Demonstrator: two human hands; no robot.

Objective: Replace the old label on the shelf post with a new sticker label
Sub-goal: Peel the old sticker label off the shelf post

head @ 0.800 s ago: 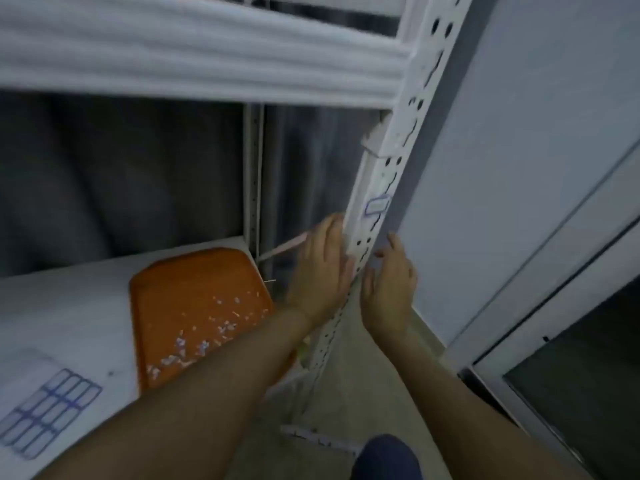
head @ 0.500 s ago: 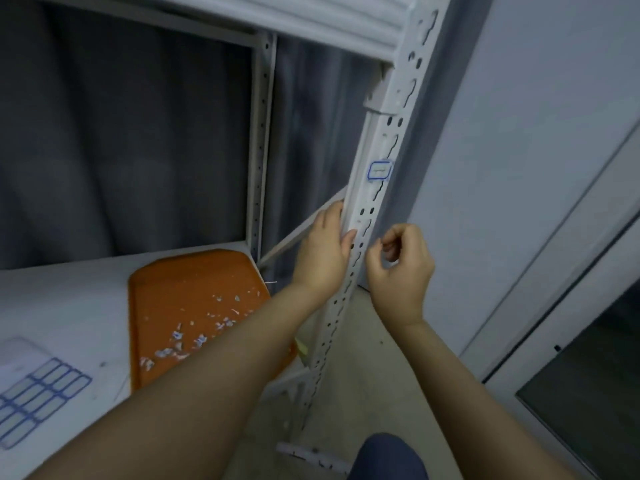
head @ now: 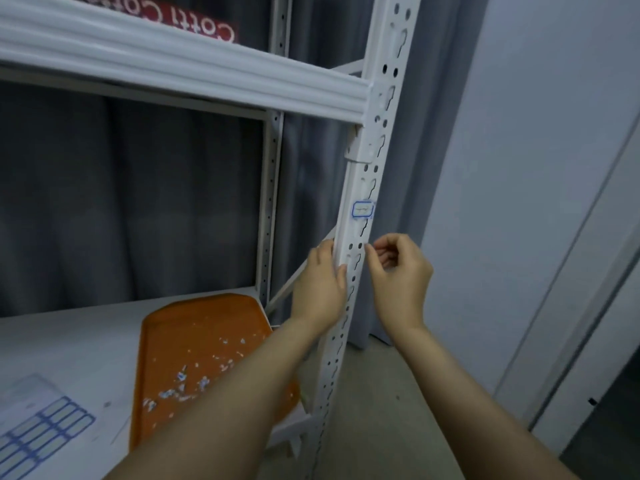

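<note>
- Your left hand sits at centre frame with its fingers flat and together, pressed against the left face of the post; it grips nothing else.
- Your right hand is just right of the post, fingers curled into the palm and thumb tip close to the post's edge. Whether it pinches anything, you cannot tell.
- The post is white painted metal, an angled strip running from the top of the frame to the bottom, punched with round holes and keyhole slots.
- The label is stuck on the post above both hands: a small rounded rectangle, white with a blue border and a faint line of writing.
- A ribbed white beam crosses the upper left and meets the post.
- On the smooth white shelf at lower left lies a glossy orange tray with rounded corners, scattered with small white and blue paper scraps.
- At the bottom left edge lies a sticker sheet, a grid of blue-bordered blanks.
- Grey pleated curtain hangs behind the rack.
</note>
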